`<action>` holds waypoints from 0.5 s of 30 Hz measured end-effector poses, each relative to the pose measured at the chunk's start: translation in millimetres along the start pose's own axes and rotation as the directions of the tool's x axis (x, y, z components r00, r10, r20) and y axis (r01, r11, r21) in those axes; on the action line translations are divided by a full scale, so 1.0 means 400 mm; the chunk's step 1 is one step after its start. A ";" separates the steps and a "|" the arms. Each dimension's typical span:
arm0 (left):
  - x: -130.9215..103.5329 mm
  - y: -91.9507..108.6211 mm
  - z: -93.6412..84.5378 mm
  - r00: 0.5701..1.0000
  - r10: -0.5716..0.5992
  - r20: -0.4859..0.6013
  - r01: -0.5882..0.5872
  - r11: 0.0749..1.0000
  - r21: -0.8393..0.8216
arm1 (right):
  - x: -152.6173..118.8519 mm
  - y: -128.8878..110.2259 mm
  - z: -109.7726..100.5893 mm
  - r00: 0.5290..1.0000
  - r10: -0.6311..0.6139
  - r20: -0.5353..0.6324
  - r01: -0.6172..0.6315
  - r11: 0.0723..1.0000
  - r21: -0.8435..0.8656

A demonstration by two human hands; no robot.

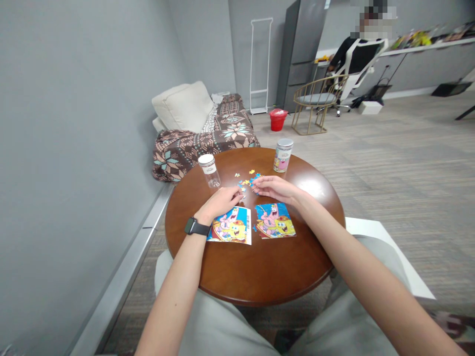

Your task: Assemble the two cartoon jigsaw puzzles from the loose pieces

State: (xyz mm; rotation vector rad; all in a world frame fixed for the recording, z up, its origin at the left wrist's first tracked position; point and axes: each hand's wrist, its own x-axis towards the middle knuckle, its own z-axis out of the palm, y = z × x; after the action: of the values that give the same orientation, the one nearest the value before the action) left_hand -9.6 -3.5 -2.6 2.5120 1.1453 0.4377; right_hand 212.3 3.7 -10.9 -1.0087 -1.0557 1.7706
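Loose jigsaw puzzle pieces (246,182), blue and yellow, lie scattered on the round brown table (237,277). My left hand (221,201), with a black watch on its wrist, has its fingers curled together at the near left of the pieces; what they hold, if anything, is too small to make out. Over the right side of the pile, my right hand (274,187) has its fingers stretched and slightly apart, their tips at the pieces. Below the left hand lies a printed picture card (237,230), partly covered by it. Beside the card is a joined cartoon puzzle (275,220), with a loose blue piece (255,228) at its left edge.
A clear jar with a white lid (210,170) stands at the table's back left, a printed canister (283,155) at the back right. Beyond are a covered sofa (208,143), a red bin (277,119), a gold-framed chair (317,99) and a seated person (343,53).
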 end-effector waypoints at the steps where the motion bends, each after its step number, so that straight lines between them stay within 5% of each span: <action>1: -0.003 0.003 -0.004 1.000 -0.013 0.019 0.013 1.000 -0.015 | 0.001 0.001 -0.001 1.000 0.002 0.004 -0.002 1.000 -0.010; 8: -0.031 -0.020 -0.041 0.974 -0.058 0.219 0.100 0.977 -0.187 | 0.006 0.003 -0.009 1.000 -0.011 -0.011 0.010 0.998 -0.067; 15: -0.028 -0.074 -0.039 0.988 -0.122 0.098 0.130 0.988 -0.081 | 0.007 0.004 -0.009 0.999 -0.027 -0.019 0.026 0.999 -0.029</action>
State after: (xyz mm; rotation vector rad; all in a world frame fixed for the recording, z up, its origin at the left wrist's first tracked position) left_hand -42.6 8.6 -3.0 2.3439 1.2136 0.3265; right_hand 214.0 6.8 -14.2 -1.0228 -1.0811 1.7255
